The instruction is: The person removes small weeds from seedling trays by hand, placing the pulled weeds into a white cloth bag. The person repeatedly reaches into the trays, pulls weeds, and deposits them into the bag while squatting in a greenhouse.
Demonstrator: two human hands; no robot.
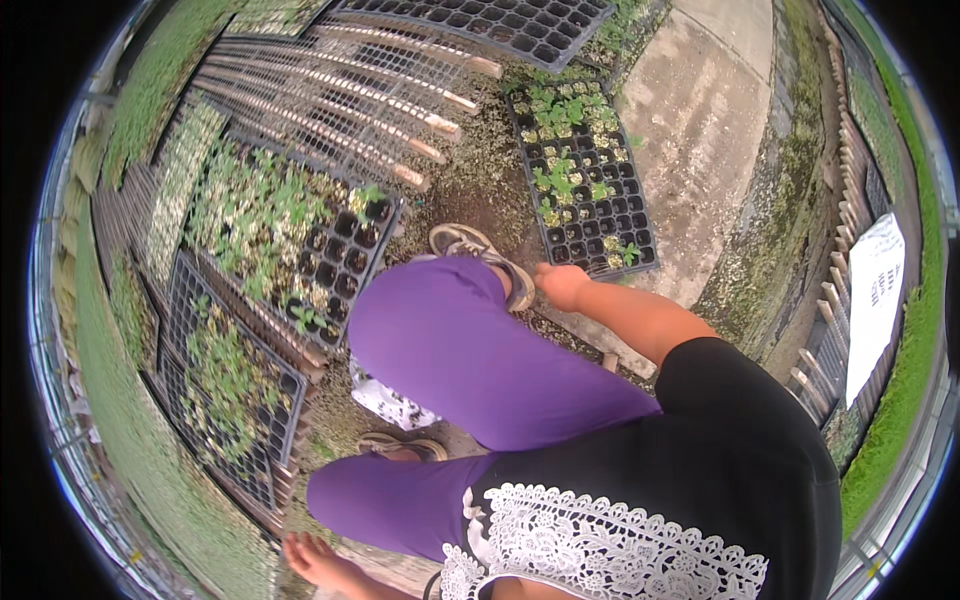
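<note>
My right hand (561,287) is beside the near end of a black seedling tray (651,225) and next to my shoe (454,241); its fingers are partly bent, and whether they touch the tray is unclear. That tray holds scattered green seedlings (559,176) and many bare cells. At the lower left, my left hand (313,559) is held out with fingers apart and nothing in it, near the end of a slatted rack. Between my hands and further left are a densely planted tray (349,281) and another tray with seedlings (285,390), both on slats.
Wooden slats with mesh (337,97) and another black cell tray (517,26) fill the top. A concrete path (690,150) runs at the right, past a white sheet bearing writing (874,300). A white dark-spotted bag (394,405) lies between my legs.
</note>
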